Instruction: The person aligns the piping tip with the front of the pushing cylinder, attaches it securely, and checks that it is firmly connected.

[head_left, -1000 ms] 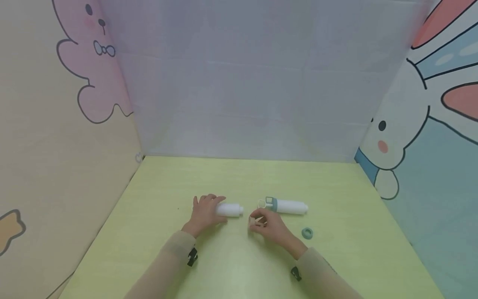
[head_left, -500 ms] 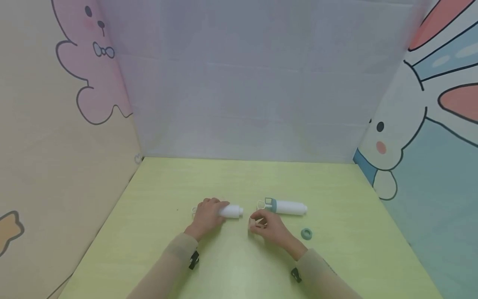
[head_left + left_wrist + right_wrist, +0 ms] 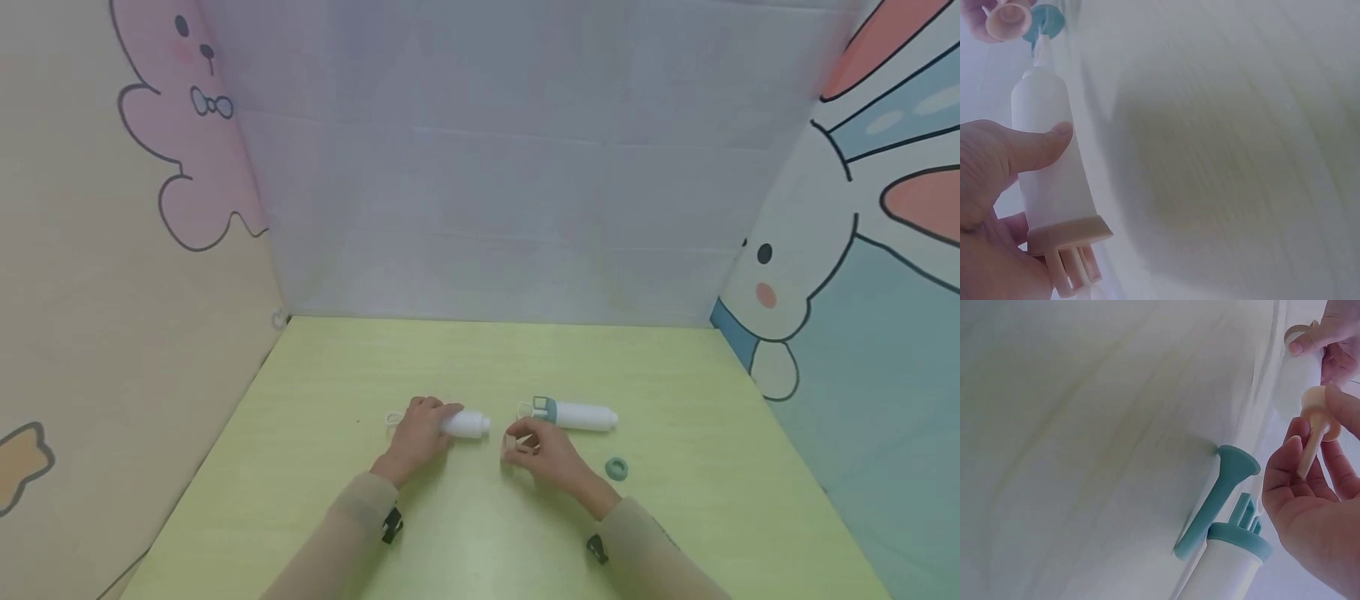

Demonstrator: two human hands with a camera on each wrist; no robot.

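Note:
My left hand point(image 3: 422, 429) grips a white cylindrical bottle point(image 3: 465, 423) lying on the table. In the left wrist view, its thumb lies along the bottle's side, near a beige slotted collar point(image 3: 1069, 231). Just right of the bottle's narrow tip, my right hand point(image 3: 551, 457) pinches a beige flared piece point(image 3: 1317, 428) with a thin stem, apart from the bottle. Behind that hand lies a second white bottle point(image 3: 585, 416) with a teal slotted collar point(image 3: 1240, 540). A teal flared piece with a stem point(image 3: 1217, 497) stands to the right.
The yellow-green table point(image 3: 360, 358) meets a plain pale wall point(image 3: 495, 167) at the back. Cartoon-printed panels stand at both sides, a bear point(image 3: 202, 167) left and a rabbit point(image 3: 787, 292) right.
My left hand's fingers have drawn in closer round the bottle, and a pale loop at its left end has come into view. The right hand has hardly moved.

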